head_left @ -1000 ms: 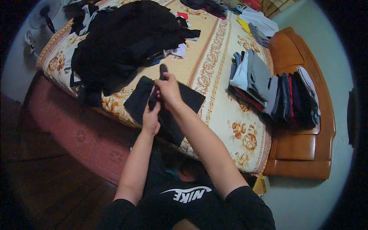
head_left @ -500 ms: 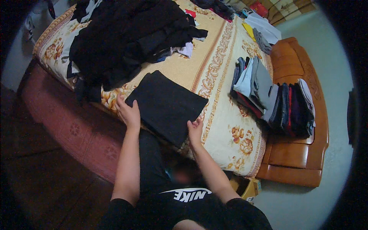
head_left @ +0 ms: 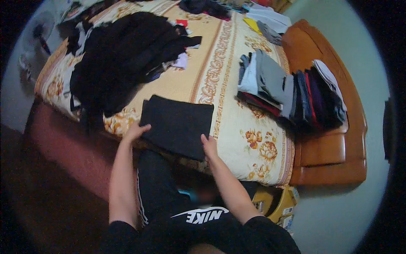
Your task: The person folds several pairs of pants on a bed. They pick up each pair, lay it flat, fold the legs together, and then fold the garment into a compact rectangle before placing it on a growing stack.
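A folded black garment (head_left: pixel 176 127) lies flat at the near edge of the bed, its kind hidden by the folds. My left hand (head_left: pixel 136 130) grips its left side, thumb on top and fingers mostly out of sight beneath. On the near right corner, my right hand (head_left: pixel 209 147) is closed the same way, thumb over the cloth. Beyond my left hand spreads a large loose heap of black clothes (head_left: pixel 118 59). To the right, a stack of folded clothes (head_left: pixel 270 78) in grey, light blue and red leans against a row of folded dark clothes (head_left: pixel 311 99).
The bed has a floral cream bedspread (head_left: pixel 230 139). A carved wooden headboard (head_left: pixel 325 161) closes its right end. A yellow cloth (head_left: pixel 252 25) and a grey cloth (head_left: pixel 269 33) lie at the far right. Below the bed's near right corner stands a yellowish box (head_left: pixel 287 203). A fan (head_left: pixel 41 38) is at far left.
The black garment has turned and now sits more squarely before me, with its front edge nearer level. Both hands have stayed at its sides, and my view has shifted.
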Demonstrator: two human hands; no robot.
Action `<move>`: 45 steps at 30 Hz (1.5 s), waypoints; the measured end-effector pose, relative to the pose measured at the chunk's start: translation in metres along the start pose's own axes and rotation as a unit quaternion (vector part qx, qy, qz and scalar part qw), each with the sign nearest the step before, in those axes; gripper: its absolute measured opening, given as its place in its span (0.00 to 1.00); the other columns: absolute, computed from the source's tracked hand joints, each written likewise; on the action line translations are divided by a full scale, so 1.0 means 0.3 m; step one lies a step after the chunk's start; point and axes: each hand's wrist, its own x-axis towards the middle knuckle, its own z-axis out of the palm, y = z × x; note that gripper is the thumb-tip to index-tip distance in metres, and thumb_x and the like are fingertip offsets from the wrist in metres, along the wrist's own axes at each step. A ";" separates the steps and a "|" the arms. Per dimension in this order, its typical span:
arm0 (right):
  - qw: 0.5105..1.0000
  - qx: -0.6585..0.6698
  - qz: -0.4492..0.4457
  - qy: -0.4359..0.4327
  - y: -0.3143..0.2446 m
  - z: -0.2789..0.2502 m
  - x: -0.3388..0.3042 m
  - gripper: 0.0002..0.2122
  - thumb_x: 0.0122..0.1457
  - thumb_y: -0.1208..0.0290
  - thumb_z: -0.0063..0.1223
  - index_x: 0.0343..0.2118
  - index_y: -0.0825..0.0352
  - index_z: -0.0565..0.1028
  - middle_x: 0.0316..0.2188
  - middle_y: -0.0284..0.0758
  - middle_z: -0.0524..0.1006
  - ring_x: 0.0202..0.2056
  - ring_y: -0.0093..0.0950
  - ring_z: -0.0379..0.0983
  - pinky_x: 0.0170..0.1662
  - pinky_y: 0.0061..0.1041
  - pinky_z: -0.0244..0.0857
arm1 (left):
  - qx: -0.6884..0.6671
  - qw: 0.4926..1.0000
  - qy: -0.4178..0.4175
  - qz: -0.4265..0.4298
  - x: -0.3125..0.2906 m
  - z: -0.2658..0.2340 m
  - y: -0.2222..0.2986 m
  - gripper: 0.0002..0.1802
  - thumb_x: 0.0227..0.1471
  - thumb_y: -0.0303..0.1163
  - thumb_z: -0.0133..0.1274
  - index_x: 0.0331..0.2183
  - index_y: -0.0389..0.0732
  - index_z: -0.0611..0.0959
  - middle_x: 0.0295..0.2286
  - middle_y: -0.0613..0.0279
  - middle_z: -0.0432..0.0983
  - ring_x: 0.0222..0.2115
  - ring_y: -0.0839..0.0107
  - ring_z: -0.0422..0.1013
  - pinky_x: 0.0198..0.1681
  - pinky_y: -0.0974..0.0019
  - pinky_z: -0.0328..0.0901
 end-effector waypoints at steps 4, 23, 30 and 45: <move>0.999 -0.039 0.006 0.037 -0.059 -0.371 0.001 0.13 0.52 0.68 0.50 0.35 0.73 0.70 0.28 0.37 0.74 0.27 0.25 0.71 0.30 0.24 0.65 | -0.097 0.992 -0.083 -0.020 -0.145 0.292 0.069 0.28 0.40 0.36 0.58 0.42 0.31 0.71 0.37 0.54 0.72 0.36 0.66 0.69 0.40 0.65 0.63; 0.814 -0.551 -0.156 0.096 -0.047 -0.513 -0.070 0.28 0.53 0.56 0.43 0.56 0.56 0.53 0.59 0.33 0.47 0.60 0.34 0.39 0.52 0.62 0.33 | 0.555 0.781 0.033 0.284 -0.267 0.917 0.296 0.33 0.48 0.48 0.46 0.55 0.55 0.57 0.57 0.57 0.40 0.58 0.55 0.37 0.51 0.32 0.39; 0.820 -0.528 -0.156 0.158 0.091 -0.672 0.005 0.27 0.55 0.54 0.38 0.57 0.57 0.52 0.59 0.35 0.49 0.60 0.35 0.40 0.54 0.57 0.34 | 0.466 0.827 0.082 0.304 -0.175 0.845 0.145 0.34 0.48 0.48 0.45 0.56 0.53 0.55 0.58 0.55 0.38 0.58 0.53 0.37 0.54 0.40 0.37; 0.973 0.054 0.063 0.216 0.228 -0.696 -0.350 0.13 0.52 0.65 0.49 0.36 0.69 0.68 0.29 0.37 0.71 0.31 0.27 0.67 0.31 0.23 0.61 | 0.023 0.969 0.058 0.238 -0.249 0.803 0.029 0.40 0.43 0.32 0.55 0.53 0.32 0.53 0.48 0.43 0.56 0.49 0.53 0.56 0.52 0.58 0.53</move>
